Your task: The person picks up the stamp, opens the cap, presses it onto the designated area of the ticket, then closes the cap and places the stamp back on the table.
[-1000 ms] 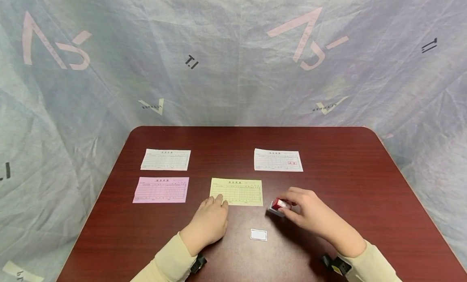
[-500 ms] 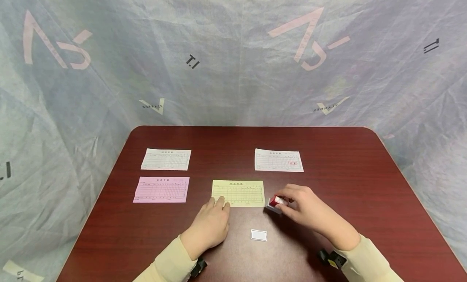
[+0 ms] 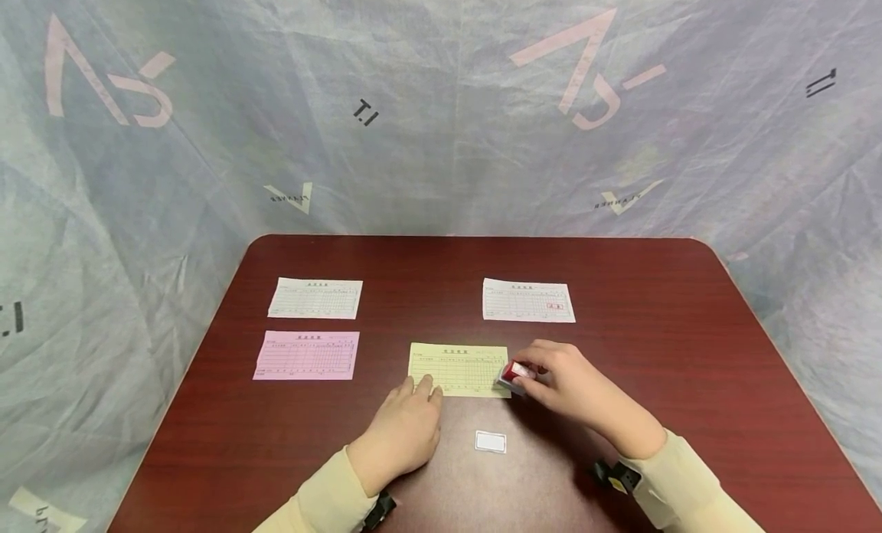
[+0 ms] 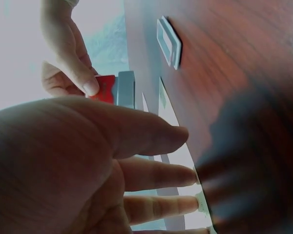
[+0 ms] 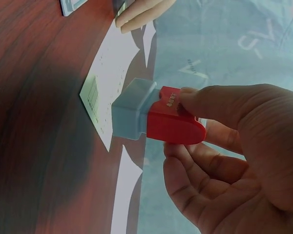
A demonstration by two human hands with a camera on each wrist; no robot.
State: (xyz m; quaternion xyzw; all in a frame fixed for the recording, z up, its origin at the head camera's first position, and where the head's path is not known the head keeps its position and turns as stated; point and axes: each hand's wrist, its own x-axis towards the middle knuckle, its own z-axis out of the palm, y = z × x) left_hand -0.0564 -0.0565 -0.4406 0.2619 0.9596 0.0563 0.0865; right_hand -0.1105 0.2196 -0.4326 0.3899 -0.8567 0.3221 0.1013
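A red self-inking stamp (image 5: 173,117) with a grey translucent base (image 5: 132,109) is pinched between the thumb and fingers of my right hand (image 3: 575,384). In the head view the stamp is over the right end of the yellow form (image 3: 458,364); the right wrist view has its base above the paper. My left hand (image 3: 403,426) rests its extended fingertips on the form's lower left edge. A small white-topped rectangular cap (image 3: 491,442) lies on the table just in front of the form.
At the left lie a white form (image 3: 315,299) and a pink form (image 3: 306,355). Another white form (image 3: 527,301), with a red stamped mark near its right end, lies behind the yellow one. The dark red table (image 3: 689,326) is ringed by a grey printed cloth (image 3: 441,119).
The yellow form has slid a little right and nearer, with my left hand on it. My right hand has brought the stamp leftward, from beside the form to over its right end.
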